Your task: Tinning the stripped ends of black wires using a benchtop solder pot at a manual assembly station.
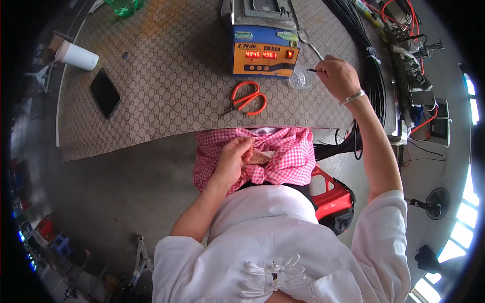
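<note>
My right hand reaches out over the right part of the table, its fingers pinching a thin dark stick. The stick's tip hangs by a small clear round dish; whether they touch I cannot tell. Behind the dish stands a blue and orange solder pot with lit red digits and a metal top. Over the pink checked cloth on my lap, my left hand is closed, fingertips together, and anything between them is too small to make out. Orange-handled scissors lie on the table before the solder pot.
A long metal spoon lies beside the solder pot. Black cable bundles run along the table's right side. To the left are a black phone, a tipped-looking white cup and a green bottle. A red stool shows beneath me.
</note>
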`<state>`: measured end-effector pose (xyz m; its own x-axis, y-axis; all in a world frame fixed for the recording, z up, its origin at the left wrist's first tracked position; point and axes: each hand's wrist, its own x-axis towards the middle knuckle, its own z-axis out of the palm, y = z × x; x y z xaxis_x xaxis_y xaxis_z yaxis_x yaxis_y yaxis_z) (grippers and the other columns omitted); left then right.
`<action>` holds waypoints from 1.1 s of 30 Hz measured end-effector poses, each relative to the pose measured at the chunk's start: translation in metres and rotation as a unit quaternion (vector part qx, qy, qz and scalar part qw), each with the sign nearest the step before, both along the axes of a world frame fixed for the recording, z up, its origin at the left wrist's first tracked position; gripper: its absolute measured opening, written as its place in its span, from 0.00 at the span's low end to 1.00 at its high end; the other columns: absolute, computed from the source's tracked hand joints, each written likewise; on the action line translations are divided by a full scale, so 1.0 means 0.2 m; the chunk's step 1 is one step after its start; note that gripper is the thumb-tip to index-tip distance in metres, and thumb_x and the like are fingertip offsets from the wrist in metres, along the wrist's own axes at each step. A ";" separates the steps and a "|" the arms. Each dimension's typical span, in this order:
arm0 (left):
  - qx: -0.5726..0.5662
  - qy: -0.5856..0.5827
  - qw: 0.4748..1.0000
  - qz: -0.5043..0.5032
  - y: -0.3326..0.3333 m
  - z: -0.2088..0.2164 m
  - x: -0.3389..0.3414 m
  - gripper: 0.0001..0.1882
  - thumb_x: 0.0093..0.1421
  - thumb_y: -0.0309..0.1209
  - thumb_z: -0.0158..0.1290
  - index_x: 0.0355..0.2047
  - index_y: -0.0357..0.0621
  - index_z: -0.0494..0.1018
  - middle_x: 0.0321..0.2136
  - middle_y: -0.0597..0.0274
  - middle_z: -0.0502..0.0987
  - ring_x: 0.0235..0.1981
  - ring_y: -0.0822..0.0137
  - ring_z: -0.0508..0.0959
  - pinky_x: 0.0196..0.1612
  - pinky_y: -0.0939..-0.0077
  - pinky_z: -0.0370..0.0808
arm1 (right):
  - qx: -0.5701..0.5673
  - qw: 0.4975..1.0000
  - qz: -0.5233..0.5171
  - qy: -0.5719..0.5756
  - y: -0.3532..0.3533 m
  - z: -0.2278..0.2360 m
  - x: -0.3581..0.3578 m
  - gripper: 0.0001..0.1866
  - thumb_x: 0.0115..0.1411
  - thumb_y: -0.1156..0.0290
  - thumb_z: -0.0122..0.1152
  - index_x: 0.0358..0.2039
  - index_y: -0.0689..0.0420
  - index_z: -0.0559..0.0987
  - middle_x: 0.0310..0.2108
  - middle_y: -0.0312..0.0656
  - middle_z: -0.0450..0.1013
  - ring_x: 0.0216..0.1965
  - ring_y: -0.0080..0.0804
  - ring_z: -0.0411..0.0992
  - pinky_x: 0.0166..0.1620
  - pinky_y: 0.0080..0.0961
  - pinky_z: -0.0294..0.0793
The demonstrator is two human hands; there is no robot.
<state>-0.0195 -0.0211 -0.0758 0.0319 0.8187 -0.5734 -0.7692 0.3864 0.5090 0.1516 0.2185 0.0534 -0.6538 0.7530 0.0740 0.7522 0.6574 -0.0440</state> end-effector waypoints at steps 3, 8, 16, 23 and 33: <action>-0.005 0.003 1.000 -0.009 0.00 -0.02 0.01 0.06 0.57 0.32 0.48 0.29 0.42 0.69 0.19 0.72 0.68 0.17 0.83 0.63 0.20 0.91 0.61 | 0.007 0.997 0.042 0.066 0.03 0.11 -0.04 0.06 0.48 0.70 0.52 0.23 0.57 0.76 0.25 0.41 0.70 0.29 0.39 0.71 0.31 0.33 0.69; -0.001 0.000 1.000 -0.014 0.00 -0.07 0.01 0.07 0.58 0.31 0.47 0.29 0.41 0.68 0.18 0.69 0.67 0.19 0.79 0.65 0.23 0.87 0.62 | 0.029 0.983 0.095 0.153 0.17 0.25 -0.25 0.08 0.48 0.67 0.54 0.26 0.57 0.76 0.23 0.45 0.71 0.25 0.42 0.71 0.31 0.32 0.70; -0.008 -0.048 0.999 0.013 -0.01 -0.08 0.00 0.06 0.56 0.32 0.50 0.27 0.45 0.67 0.19 0.71 0.69 0.18 0.82 0.66 0.21 0.90 0.62 | 0.067 0.993 0.065 0.077 0.44 0.24 -0.51 0.08 0.46 0.65 0.54 0.25 0.52 0.78 0.22 0.45 0.73 0.27 0.43 0.72 0.33 0.33 0.71; -0.028 -0.064 0.997 0.007 0.00 -0.08 -0.02 0.07 0.57 0.34 0.50 0.27 0.45 0.68 0.18 0.70 0.70 0.18 0.81 0.67 0.21 0.89 0.64 | 0.059 0.997 0.045 0.012 0.52 0.20 -0.58 0.07 0.45 0.66 0.54 0.24 0.51 0.78 0.24 0.44 0.73 0.29 0.41 0.72 0.33 0.34 0.71; -0.039 -0.077 0.996 0.003 0.01 -0.07 -0.03 0.07 0.57 0.34 0.49 0.28 0.44 0.68 0.18 0.69 0.70 0.18 0.80 0.68 0.21 0.88 0.64 | 0.058 0.998 0.018 -0.025 0.50 0.19 -0.63 0.06 0.45 0.68 0.54 0.24 0.51 0.78 0.25 0.42 0.74 0.30 0.40 0.72 0.34 0.32 0.71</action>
<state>-0.0263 -0.0193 -0.0900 0.1203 0.7719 -0.6243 -0.8378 0.4163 0.3533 0.0250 0.3193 0.0915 -0.6853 0.7173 0.1257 0.7274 0.6825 0.0711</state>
